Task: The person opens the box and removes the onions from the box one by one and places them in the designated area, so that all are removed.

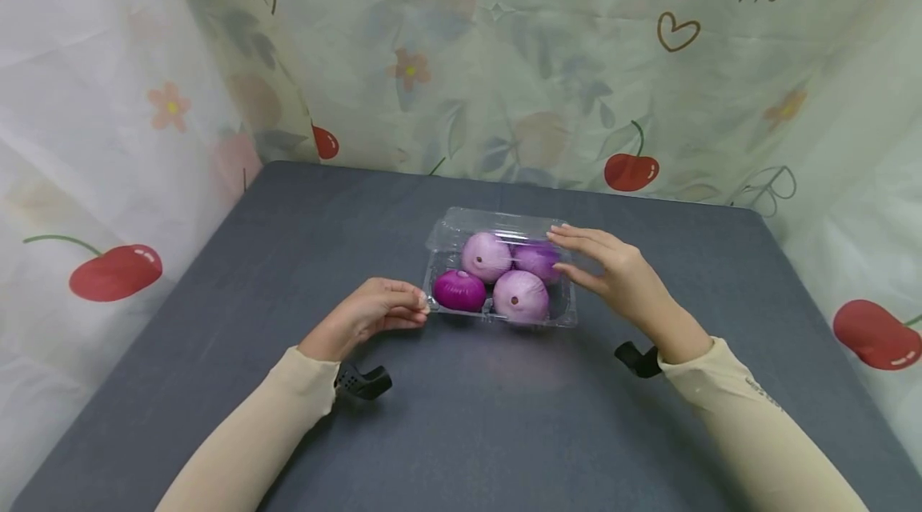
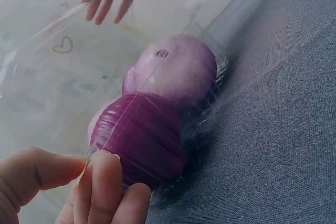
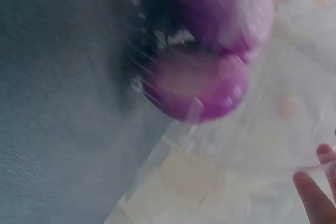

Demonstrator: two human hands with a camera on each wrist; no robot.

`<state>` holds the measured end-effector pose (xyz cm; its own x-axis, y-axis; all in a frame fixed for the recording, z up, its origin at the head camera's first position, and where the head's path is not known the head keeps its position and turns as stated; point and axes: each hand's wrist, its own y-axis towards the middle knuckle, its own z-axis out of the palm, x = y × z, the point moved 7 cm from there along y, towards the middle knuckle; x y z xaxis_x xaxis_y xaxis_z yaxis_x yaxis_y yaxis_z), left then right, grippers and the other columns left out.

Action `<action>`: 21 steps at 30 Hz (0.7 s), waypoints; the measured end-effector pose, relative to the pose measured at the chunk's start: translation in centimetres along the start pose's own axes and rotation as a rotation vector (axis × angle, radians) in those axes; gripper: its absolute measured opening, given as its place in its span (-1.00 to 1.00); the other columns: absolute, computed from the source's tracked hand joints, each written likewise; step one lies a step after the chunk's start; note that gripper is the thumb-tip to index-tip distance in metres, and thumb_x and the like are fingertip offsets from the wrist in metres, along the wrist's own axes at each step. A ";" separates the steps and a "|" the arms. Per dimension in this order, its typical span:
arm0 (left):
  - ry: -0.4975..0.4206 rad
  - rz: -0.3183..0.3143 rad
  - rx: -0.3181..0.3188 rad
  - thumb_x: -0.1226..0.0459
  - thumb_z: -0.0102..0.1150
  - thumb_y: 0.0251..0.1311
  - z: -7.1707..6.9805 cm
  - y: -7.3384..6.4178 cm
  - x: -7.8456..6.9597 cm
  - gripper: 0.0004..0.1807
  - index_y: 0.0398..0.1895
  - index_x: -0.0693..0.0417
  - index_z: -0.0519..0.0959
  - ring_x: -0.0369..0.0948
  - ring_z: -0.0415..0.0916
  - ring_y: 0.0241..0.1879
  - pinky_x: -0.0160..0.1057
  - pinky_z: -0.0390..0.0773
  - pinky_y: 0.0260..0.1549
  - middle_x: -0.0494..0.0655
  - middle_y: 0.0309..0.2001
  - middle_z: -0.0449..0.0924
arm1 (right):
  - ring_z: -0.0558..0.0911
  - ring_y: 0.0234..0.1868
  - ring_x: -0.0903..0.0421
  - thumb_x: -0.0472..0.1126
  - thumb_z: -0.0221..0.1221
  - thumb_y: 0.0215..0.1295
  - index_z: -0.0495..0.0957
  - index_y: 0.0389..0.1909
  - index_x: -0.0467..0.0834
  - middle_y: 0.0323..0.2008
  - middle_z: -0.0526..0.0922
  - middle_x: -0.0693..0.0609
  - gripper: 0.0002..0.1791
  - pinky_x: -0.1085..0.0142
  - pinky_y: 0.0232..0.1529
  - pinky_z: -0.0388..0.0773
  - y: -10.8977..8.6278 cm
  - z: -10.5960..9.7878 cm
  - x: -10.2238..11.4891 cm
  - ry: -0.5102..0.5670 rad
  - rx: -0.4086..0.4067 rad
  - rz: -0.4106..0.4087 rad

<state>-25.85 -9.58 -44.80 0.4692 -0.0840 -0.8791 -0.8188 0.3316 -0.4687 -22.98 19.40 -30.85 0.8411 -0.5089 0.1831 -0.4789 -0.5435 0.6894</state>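
A clear plastic clamshell box (image 1: 565, 318) holds several purple onions, one of them a darker magenta onion (image 1: 458, 291) at the front left. My left hand (image 1: 370, 312) pinches the box's front left rim between thumb and fingers, close to the dark onion (image 2: 136, 135). At the right side, my right hand (image 1: 612, 272) touches the raised clear lid (image 1: 461, 218) with its fingers straight and spread, thumb apart from them. The fingers (image 3: 312, 195) meet the lid's thin edge in the right wrist view. Pale onions (image 2: 178, 72) sit behind the dark one in the left wrist view.
The box stands on a dark grey table (image 1: 475, 424). A printed curtain (image 1: 504, 80) hangs behind the table and along both sides. Black wrist camera mounts (image 1: 365, 382) sit under both wrists.
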 end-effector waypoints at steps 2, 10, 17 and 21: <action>-0.005 -0.003 0.001 0.37 0.19 0.26 0.0 0.0 0.0 -0.77 -0.10 0.38 0.56 -0.26 0.67 -0.42 -0.15 0.68 -0.14 -0.07 -0.44 0.70 | 0.63 0.07 0.02 -0.42 0.45 -0.07 0.62 0.07 -0.19 0.01 0.68 -0.09 -0.43 0.56 0.21 0.38 0.6 -0.4 -0.9 0.051 0.002 0.054; -0.014 0.001 0.004 0.38 0.19 0.26 0.0 0.2 0.0 -0.79 -0.12 0.37 0.57 -0.26 0.67 -0.41 -0.17 0.69 -0.15 -0.06 -0.43 0.70 | 0.60 -0.01 0.42 -0.29 0.29 0.22 0.61 0.05 -0.18 0.03 0.66 -0.03 -0.64 0.44 0.05 0.57 2.6 -1.2 -5.7 0.300 0.082 0.498; -0.020 -0.010 -0.010 0.38 0.18 0.27 0.0 0.3 0.3 -0.84 -0.17 0.33 0.58 -0.26 0.67 -0.41 -0.19 0.69 -0.19 -0.03 -0.42 0.70 | 0.59 -0.02 0.34 -0.09 0.21 0.33 0.56 0.08 -0.20 0.08 0.60 -0.02 -0.62 0.45 0.01 0.51 4.0 -1.0 -9.1 0.453 0.068 0.693; -0.006 -0.010 -0.004 0.37 0.17 0.28 0.1 0.4 0.4 -0.81 -0.14 0.35 0.57 -0.27 0.67 -0.41 -0.21 0.69 -0.20 -0.06 -0.43 0.69 | 0.55 0.11 0.24 -0.10 0.20 0.34 0.50 0.18 -0.09 0.22 0.47 -0.01 -0.59 0.28 0.17 0.48 4.0 -0.4 -10.6 0.544 0.056 0.753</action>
<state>-25.99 -9.42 -45.30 0.4791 -0.0811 -0.8740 -0.8156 0.3270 -0.4775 -33.75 22.89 -29.76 0.2986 -0.3651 0.8818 -0.9460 -0.2354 0.2229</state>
